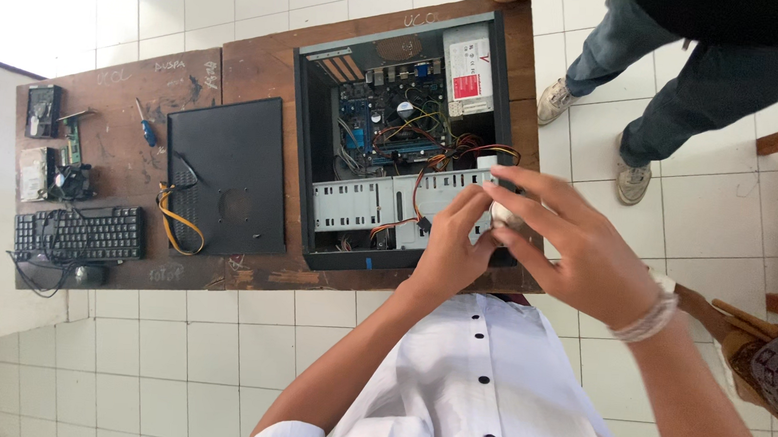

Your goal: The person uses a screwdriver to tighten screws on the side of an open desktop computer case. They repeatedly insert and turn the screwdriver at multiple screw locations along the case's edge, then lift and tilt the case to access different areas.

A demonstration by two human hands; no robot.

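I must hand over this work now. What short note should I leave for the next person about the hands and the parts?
Left hand and right hand: both raised over the open computer case, pinching a small pale part by the coloured cable bundle.
Done: side panel is off, lying on the wooden table; screwdriver, fan and keyboard lie left of it.
Left: motherboard remains inside the case.

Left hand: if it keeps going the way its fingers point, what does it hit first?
Likely the drive bay cage inside the open computer case: the left hand points up-picture over the coloured cable bundle. Depth is unclear; the cables may come first.
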